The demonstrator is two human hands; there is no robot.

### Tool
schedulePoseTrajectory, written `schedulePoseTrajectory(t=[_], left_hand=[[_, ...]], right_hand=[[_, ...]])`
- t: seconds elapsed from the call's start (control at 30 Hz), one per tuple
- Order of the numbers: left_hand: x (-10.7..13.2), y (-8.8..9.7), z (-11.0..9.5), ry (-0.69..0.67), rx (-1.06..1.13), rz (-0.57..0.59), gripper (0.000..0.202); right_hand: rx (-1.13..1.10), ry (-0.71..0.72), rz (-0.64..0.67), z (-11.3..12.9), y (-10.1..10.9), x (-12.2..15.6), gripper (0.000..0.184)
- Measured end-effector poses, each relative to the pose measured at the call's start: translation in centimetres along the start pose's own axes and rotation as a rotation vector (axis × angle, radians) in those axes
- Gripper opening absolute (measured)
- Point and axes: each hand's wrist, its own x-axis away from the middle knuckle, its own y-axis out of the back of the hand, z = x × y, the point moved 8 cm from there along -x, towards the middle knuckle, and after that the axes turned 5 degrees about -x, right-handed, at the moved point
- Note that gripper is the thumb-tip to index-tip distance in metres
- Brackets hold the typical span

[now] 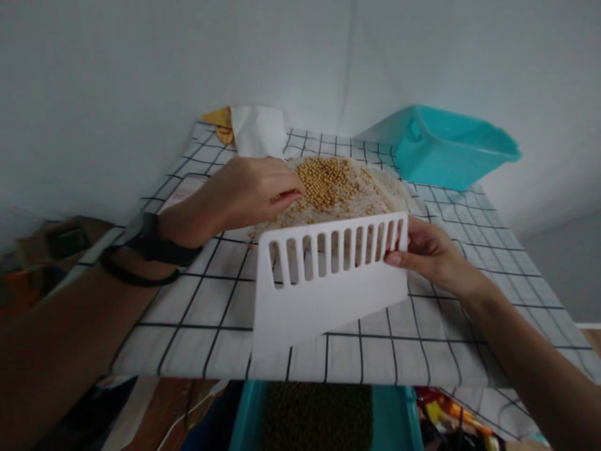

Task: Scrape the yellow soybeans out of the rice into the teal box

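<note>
My right hand (429, 254) grips the right end of a white slotted plastic piece (328, 300), thumb on its near face and fingers behind. This piece stands tilted over the front of the table, a row of long slots along its upper part. My left hand (256, 188), wearing a black wristband, is closed, its fingers curled together just left of a heap of yellow beans (323, 178). What it holds, if anything, is hidden. Under and around the beans spreads a pale, grainy layer (382, 188), partly behind the white piece.
A turquoise bin (436, 156) stands at the back right. White cloth or paper (259, 128) and something yellow (220, 119) lie at the back left. A checked cloth (211, 338) covers the table. Below its front edge is a turquoise container (248, 416) of dark, grainy contents.
</note>
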Motion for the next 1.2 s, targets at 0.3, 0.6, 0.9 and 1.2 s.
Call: schedulePoseTrajectory(t=[0.3,0.6,0.9,1.2], left_hand=[[0.0,-0.4,0.3,0.013,-0.014,-0.018,0.047],[0.1,0.4,-0.1,-0.049,0.100,-0.097,0.041],[0.2,0.0,1.1,0.071,-0.041,0.012,0.036],[0.6,0.5,2.8,0.085,0.002,-0.028,0.030]], right_hand=[[0.052,-0.007,-0.034,-0.1,0.8,0.2,0.016],[0.024,0.110,-0.290,0.2,3.1,0.2,0.022],[0.088,0.367,-0.777,1.8,9.2,1.7,0.015],[0.246,0.522,-0.958,3.2,12.4,3.9,0.013]])
